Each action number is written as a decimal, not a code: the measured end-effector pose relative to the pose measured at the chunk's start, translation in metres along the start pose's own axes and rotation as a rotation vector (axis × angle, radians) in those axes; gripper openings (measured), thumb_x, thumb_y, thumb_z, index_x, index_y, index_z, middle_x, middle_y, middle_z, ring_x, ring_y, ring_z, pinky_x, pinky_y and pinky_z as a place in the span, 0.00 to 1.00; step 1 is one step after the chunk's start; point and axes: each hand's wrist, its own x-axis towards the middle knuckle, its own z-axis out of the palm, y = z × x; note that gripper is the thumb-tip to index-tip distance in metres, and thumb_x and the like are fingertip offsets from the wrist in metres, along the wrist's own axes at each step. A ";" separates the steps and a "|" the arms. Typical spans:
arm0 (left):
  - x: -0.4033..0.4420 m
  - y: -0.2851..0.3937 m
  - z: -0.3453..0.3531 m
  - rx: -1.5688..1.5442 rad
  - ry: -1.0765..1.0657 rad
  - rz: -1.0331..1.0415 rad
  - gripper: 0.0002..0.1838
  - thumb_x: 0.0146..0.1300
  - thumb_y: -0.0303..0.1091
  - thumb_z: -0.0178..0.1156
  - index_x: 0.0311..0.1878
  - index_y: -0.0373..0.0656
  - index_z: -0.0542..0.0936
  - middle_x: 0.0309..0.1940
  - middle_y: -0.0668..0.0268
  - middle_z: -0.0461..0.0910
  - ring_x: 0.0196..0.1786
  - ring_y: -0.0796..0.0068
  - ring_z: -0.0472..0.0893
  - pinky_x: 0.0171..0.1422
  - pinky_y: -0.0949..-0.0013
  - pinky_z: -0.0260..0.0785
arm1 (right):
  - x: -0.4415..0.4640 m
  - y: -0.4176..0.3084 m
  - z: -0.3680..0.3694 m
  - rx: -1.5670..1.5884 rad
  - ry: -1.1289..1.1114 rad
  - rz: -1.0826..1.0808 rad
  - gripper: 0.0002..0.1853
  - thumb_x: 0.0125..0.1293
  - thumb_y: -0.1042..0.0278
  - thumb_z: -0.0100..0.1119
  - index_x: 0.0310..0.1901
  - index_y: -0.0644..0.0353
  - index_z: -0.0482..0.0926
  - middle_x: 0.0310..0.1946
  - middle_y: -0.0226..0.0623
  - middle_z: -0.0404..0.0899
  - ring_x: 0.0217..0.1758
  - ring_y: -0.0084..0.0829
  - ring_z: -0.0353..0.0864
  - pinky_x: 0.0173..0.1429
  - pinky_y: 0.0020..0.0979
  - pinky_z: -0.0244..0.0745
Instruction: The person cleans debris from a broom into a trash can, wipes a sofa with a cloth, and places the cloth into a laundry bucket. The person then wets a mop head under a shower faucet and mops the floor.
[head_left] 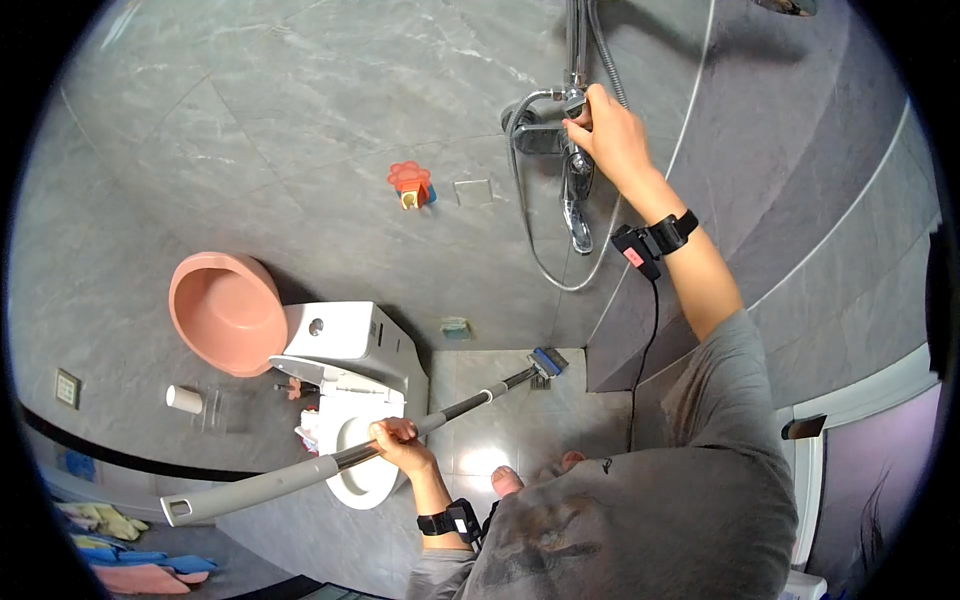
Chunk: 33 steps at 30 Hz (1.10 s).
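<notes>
My left hand [402, 447] is closed around the pole of a long grey mop [460, 407]. The pole slants across the front of the toilet, and the mop's blue-and-grey head [547, 364] rests on the floor near the wall corner. At the wall, my raised right hand [610, 135] grips the top of a chrome shower mixer [540, 138], its fingers round the lever. Below that hand the chrome spout [577, 228] points down, and a silver hose [526, 230] hangs in a loop. No running water can be made out.
A white toilet [362, 495] with its lid up stands on the left, beside a pink basin [230, 305]. A red flower-shaped holder [409, 180] is fixed to the grey wall. A black cable [653, 350] hangs from my right wrist strap. Folded cloths [140, 560] lie lower left.
</notes>
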 end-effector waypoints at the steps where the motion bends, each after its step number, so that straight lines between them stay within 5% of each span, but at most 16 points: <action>1: -0.001 0.000 0.003 0.017 -0.013 0.016 0.21 0.62 0.48 0.51 0.19 0.49 0.57 0.12 0.72 0.56 0.15 0.82 0.56 0.22 0.76 0.53 | 0.000 -0.004 -0.005 -0.026 -0.024 -0.015 0.16 0.51 0.66 0.63 0.36 0.60 0.67 0.30 0.38 0.77 0.33 0.41 0.79 0.34 0.40 0.73; 10: -0.003 0.000 0.016 0.019 -0.021 -0.005 0.19 0.62 0.43 0.50 0.18 0.48 0.59 0.12 0.72 0.56 0.15 0.82 0.56 0.21 0.76 0.53 | 0.026 0.001 -0.025 -0.513 -0.233 -0.612 0.08 0.52 0.75 0.52 0.36 0.58 0.70 0.36 0.37 0.70 0.40 0.37 0.75 0.41 0.36 0.73; 16: -0.007 -0.002 0.017 0.042 -0.024 -0.003 0.18 0.62 0.41 0.50 0.20 0.48 0.59 0.13 0.72 0.58 0.16 0.81 0.58 0.23 0.76 0.53 | 0.028 0.004 -0.030 -0.576 -0.243 -0.784 0.13 0.48 0.73 0.58 0.38 0.54 0.74 0.35 0.32 0.71 0.39 0.34 0.75 0.41 0.34 0.73; 20: -0.011 -0.002 0.017 0.075 -0.021 -0.021 0.17 0.63 0.41 0.48 0.21 0.47 0.59 0.13 0.71 0.58 0.17 0.81 0.59 0.23 0.75 0.54 | -0.023 -0.007 -0.034 -0.143 0.005 -0.261 0.14 0.53 0.64 0.60 0.40 0.55 0.71 0.37 0.37 0.71 0.41 0.40 0.76 0.40 0.38 0.73; 22: -0.014 0.001 0.019 0.079 -0.013 -0.060 0.17 0.64 0.41 0.48 0.22 0.47 0.60 0.14 0.72 0.57 0.17 0.81 0.59 0.24 0.75 0.54 | -0.045 -0.012 -0.027 -0.209 -0.176 -0.026 0.13 0.57 0.58 0.57 0.37 0.57 0.71 0.33 0.38 0.73 0.38 0.41 0.77 0.36 0.39 0.74; 29: -0.018 0.003 0.021 0.066 -0.070 -0.042 0.17 0.65 0.42 0.48 0.23 0.46 0.61 0.15 0.71 0.58 0.19 0.81 0.59 0.25 0.74 0.55 | -0.061 -0.010 0.011 -0.393 -0.111 -0.009 0.19 0.61 0.53 0.51 0.22 0.60 0.75 0.16 0.43 0.78 0.20 0.41 0.79 0.26 0.39 0.74; 33: -0.017 0.000 0.019 0.046 -0.088 -0.021 0.16 0.65 0.43 0.49 0.24 0.46 0.62 0.16 0.71 0.59 0.19 0.81 0.59 0.25 0.75 0.55 | -0.059 -0.015 0.019 -0.384 -0.120 0.100 0.20 0.61 0.54 0.49 0.22 0.61 0.79 0.20 0.47 0.79 0.23 0.44 0.81 0.29 0.41 0.75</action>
